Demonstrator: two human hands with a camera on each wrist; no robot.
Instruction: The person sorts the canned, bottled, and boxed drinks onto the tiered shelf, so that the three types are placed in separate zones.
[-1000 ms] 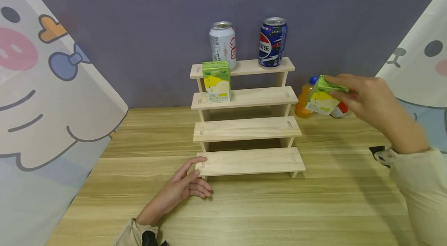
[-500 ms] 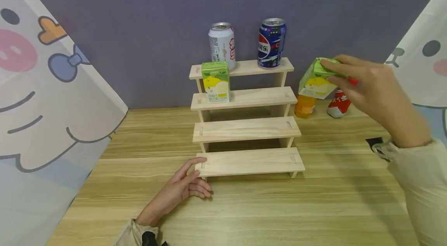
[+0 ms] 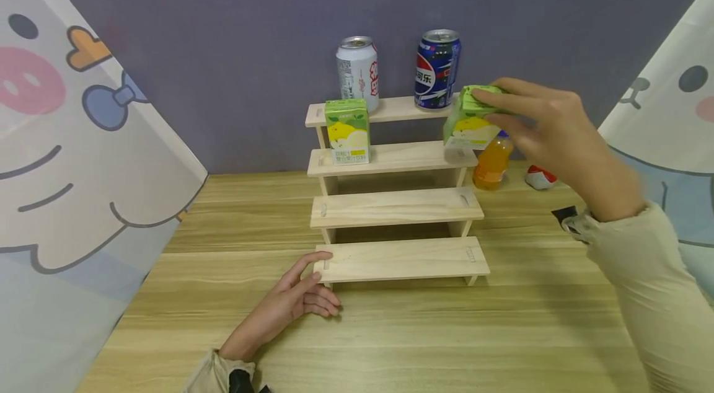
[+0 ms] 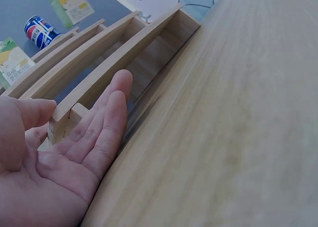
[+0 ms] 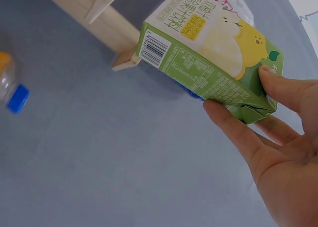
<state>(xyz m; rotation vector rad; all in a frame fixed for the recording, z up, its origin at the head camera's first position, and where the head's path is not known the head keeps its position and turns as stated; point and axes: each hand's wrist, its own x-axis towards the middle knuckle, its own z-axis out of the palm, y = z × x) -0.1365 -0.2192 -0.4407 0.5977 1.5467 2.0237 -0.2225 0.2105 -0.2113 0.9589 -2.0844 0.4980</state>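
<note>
My right hand (image 3: 549, 120) pinches the top of a green and yellow juice box (image 3: 473, 126) between thumb and fingers. It holds the box tilted, over the right end of the second-highest step of a wooden tiered stand (image 3: 401, 261). On that step's left end a matching juice box (image 3: 348, 132) stands upright. My left hand (image 3: 290, 294) touches the lowest step's front left corner with thumb and index finger, the other fingers lying loosely extended below. In the left wrist view, the left hand's palm (image 4: 54, 182) faces up beside the stand.
A white can (image 3: 357, 74) and a blue Pepsi can (image 3: 437, 74) stand on the top step. An orange drink bottle (image 3: 492, 163) and a red and white container (image 3: 540, 177), partly hidden by my right hand, stand right of the stand. A grey wall (image 3: 251, 70) rises behind the table (image 3: 390, 343).
My right hand has carried the juice box up and left, from in front of the orange bottle to over the second-highest step. The left hand stays at the stand's corner.
</note>
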